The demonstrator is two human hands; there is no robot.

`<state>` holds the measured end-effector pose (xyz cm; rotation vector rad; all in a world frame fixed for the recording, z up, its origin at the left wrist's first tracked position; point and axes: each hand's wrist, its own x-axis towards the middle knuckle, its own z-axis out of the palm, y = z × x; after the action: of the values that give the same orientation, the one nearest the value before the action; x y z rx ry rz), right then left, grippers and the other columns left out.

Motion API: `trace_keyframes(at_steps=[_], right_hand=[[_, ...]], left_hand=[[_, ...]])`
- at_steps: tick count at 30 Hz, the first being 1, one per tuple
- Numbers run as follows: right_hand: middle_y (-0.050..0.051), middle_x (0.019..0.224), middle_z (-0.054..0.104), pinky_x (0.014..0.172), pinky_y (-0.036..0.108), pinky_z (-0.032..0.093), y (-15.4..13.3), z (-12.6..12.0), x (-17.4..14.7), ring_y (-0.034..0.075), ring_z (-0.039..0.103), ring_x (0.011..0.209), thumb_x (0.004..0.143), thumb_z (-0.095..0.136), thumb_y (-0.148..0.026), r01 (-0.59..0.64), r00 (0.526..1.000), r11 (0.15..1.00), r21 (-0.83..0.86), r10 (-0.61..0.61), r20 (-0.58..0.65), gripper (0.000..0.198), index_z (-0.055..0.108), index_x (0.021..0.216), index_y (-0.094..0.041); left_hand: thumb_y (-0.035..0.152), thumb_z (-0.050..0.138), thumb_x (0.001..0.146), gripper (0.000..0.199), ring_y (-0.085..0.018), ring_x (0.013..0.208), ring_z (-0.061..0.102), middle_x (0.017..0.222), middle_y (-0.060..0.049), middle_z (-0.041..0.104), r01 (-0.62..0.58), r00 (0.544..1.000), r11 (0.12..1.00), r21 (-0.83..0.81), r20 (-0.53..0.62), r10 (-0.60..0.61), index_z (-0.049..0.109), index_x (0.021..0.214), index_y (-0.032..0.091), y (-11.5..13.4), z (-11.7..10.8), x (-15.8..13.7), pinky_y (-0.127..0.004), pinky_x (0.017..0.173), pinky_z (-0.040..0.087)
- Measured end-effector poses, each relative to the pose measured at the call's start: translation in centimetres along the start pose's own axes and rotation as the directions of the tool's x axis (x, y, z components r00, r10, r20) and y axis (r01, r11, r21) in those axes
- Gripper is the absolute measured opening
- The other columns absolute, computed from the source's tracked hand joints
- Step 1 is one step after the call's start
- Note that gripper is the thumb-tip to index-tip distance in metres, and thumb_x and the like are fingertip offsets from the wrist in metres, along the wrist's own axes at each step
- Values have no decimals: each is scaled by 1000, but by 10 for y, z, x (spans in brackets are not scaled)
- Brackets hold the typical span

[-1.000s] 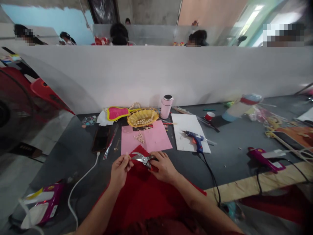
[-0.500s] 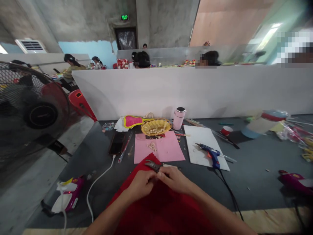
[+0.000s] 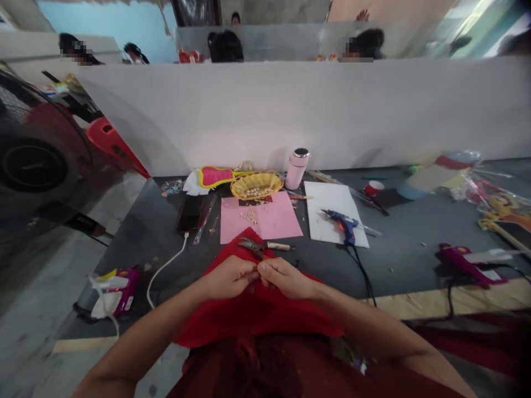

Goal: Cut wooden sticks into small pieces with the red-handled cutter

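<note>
Above the red cloth (image 3: pixel 224 318), my left hand (image 3: pixel 237 276) and my right hand (image 3: pixel 286 278) meet with fingers pinched together. Whatever lies between the fingertips is too small or hidden to make out. Just beyond them a pair of pliers (image 3: pixel 250 245) rests on the cloth's far corner, beside a light-handled tool (image 3: pixel 279 246). Farther off, small pale beads (image 3: pixel 249 216) are heaped on a pink sheet (image 3: pixel 282 218). Behind the sheet sits a yellow woven basket (image 3: pixel 257 182) with more pale pieces in it.
A blue glue gun (image 3: pixel 347 226) lies on a white board (image 3: pixel 332 196) to the right, its cord running forward. A pink flask (image 3: pixel 297 168) stands behind. At left are a phone (image 3: pixel 189 214) with a white cable and a fan (image 3: pixel 33 160). A white partition (image 3: pixel 249 110) closes the back.
The view has tipped downward, so the table sits higher in the picture. My hands stay together above the cloth, and the pliers now show more fully beyond them.
</note>
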<state>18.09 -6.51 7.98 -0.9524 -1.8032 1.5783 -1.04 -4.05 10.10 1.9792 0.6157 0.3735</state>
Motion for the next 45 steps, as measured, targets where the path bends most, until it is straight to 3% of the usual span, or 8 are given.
trace_keyframes(at_steps=[5,10,14,19,25,34,40,45], right_hand=[[-5,50,39,47,24,25,2,12,-2,8,31,47,87,39,-67,-27,993,962,272,56,-101,56,47,59,-18],[-6,50,35,50,24,28,-1,9,2,9,33,48,92,40,-56,161,977,877,454,-75,-202,49,41,59,-20],[-3,59,45,55,24,32,-7,-7,0,9,40,55,96,36,-50,183,977,956,228,-150,-155,45,50,67,-18],[-3,69,52,60,22,35,10,-33,7,9,44,61,95,40,-40,20,980,989,-147,-49,-195,30,54,82,-17],[1,79,62,67,22,38,42,-71,66,11,52,70,90,45,-23,-46,957,724,-688,-166,-239,16,60,89,-17],[9,92,66,80,28,42,76,-93,134,19,57,88,81,47,-6,-93,953,621,-779,-171,-250,21,64,90,-15],[9,111,62,93,31,42,83,-105,123,18,55,107,80,45,-5,-92,946,627,-774,-188,-265,34,61,107,-16],[10,110,63,88,31,45,78,-125,98,17,59,94,80,46,-7,-131,940,639,-758,-164,-300,31,62,105,-15]], left_hand=[[33,40,93,34,-12,62,56,71,-2,66,2,998,1000,20,-68,0,69,85,17,7,-3,0,-21,62,42],[36,39,94,39,-11,60,55,64,-1,62,22,997,1000,18,-81,-20,63,71,15,1,9,-3,-20,61,40],[41,38,94,44,-11,59,53,65,-3,63,82,979,989,-121,-175,-102,62,70,14,-14,17,-10,-21,59,40],[42,50,89,33,-9,53,46,68,-3,66,164,853,951,-261,-446,-269,66,91,13,-43,19,-21,-21,55,38],[44,54,86,37,-8,51,45,70,-5,68,103,789,880,-463,-501,-356,67,99,12,-73,36,-22,-21,53,38],[42,61,82,35,-7,51,43,73,-5,69,67,788,813,-578,-469,-398,68,100,13,-88,37,-23,-19,50,34],[43,62,81,34,-6,51,44,73,-4,68,77,803,807,-586,-444,-398,68,96,13,-82,37,-22,-20,53,36],[41,59,83,34,-7,52,45,73,-4,68,87,811,828,-555,-444,-382,68,100,13,-81,37,-22,-20,53,38]])
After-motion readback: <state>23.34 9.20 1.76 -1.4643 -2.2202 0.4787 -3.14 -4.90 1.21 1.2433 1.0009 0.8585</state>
